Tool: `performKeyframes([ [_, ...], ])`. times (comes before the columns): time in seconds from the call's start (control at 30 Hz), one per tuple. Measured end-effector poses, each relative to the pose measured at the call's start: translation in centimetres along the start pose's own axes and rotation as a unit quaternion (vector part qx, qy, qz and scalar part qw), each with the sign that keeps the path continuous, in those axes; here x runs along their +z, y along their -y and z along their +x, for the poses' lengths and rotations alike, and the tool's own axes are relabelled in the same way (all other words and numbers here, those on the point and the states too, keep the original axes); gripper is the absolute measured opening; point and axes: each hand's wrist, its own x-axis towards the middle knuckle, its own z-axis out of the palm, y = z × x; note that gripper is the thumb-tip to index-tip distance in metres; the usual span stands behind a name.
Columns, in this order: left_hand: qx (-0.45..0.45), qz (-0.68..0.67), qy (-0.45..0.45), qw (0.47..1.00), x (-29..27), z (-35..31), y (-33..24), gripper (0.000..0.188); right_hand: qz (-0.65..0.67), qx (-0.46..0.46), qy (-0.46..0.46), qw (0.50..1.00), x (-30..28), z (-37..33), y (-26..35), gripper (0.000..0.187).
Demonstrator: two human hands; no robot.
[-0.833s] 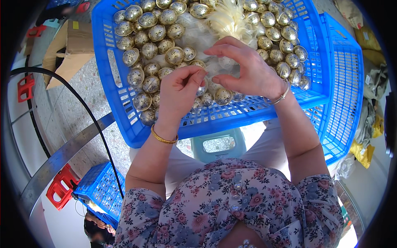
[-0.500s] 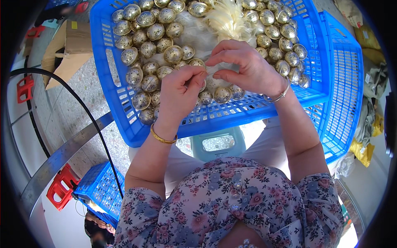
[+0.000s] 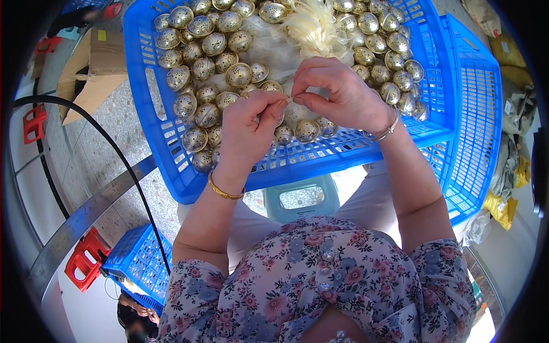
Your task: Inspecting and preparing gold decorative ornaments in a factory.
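Over the blue plastic basket (image 3: 320, 171) my two hands meet, fingertips almost touching. My left hand (image 3: 251, 123) is closed, thumb against forefinger, at something too small to make out. Close beside it on the right, my right hand (image 3: 340, 94) pinches thumb and forefinger together at the same spot; what lies between them cannot be seen clearly. Underneath and around are many gold-coloured balls (image 3: 238, 75) with pierced patterns and rims. Pale cream feathers (image 3: 314, 28) lie just beyond my right hand, with whitish wispy material (image 3: 266, 46) to their left.
A second blue basket (image 3: 477, 108) stands on the right. To the left are an open cardboard box (image 3: 97, 68), a black cable (image 3: 108, 134) and a red stool (image 3: 86, 260). A pale blue-green stool (image 3: 301, 211) shows between my knees. Another person's hands (image 3: 140, 308) appear at lower left.
My right thumb and forefinger, apart half a second ago, have come together near my left fingertips. My left hand has stayed almost in place.
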Motion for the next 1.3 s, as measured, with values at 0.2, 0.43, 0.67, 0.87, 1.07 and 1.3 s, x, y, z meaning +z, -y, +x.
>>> performKeyframes([
  [0.2, -0.086, -0.184, 0.011, 0.979, -0.1, -0.4, 0.1, 0.012, 0.084, 0.109, -0.037, 0.990, -0.1, -0.2, 0.7, 0.006],
  [0.43, -0.143, -0.100, 0.024, 0.984, 0.1, -0.1, 0.7, 0.018, 0.224, 0.227, -0.028, 0.947, 1.8, 0.0, 2.1, 0.007],
  [0.67, -0.040, -0.158, -0.114, 0.980, 0.2, 0.3, 1.3, 0.010, 0.400, 0.356, 0.036, 0.844, 4.4, -0.1, 1.8, 0.010],
  [0.87, 0.224, 0.276, -0.149, 0.922, -1.4, 0.5, -0.6, 0.019, 0.364, 0.348, 0.018, 0.864, 4.0, 0.4, 2.3, 0.010],
  [1.07, 0.249, 0.162, -0.204, 0.933, -1.0, 0.6, -0.2, 0.017, 0.351, 0.302, -0.019, 0.886, 2.6, 0.9, 2.8, 0.008],
  [1.3, 0.038, -0.044, -0.043, 0.997, -1.0, 0.7, 0.4, 0.015, 0.348, 0.376, 0.012, 0.859, 1.3, 0.6, 2.7, 0.012],
])
